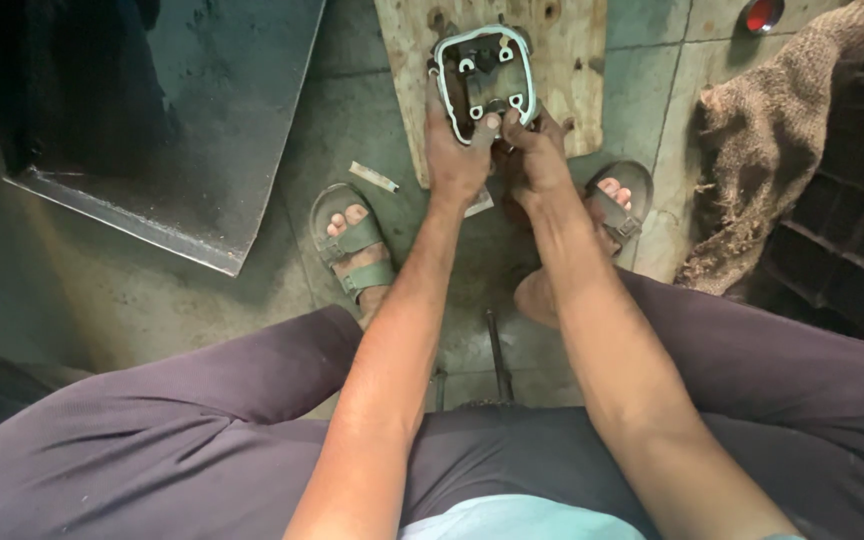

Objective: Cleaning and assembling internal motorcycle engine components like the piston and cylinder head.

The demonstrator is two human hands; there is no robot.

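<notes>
Head view: left hand [457, 150], right hand [535, 155] grip metal cover [482, 75] on board edge [572, 60].

Person wears dark purple-grey trousers [182, 430] and a light blue shirt [512, 520], only its hem visible. Arms bare, no sleeves, no watch. On feet, olive-green sandals w/ two straps: left sandal [357, 245], right sandal [617, 205], toes open.

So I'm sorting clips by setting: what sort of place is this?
Probably a small repair workshop, worked at floor level: both hands hold a metal engine cover over a scarred wooden board, with a steel sheet and burlap sack lying nearby.
</notes>
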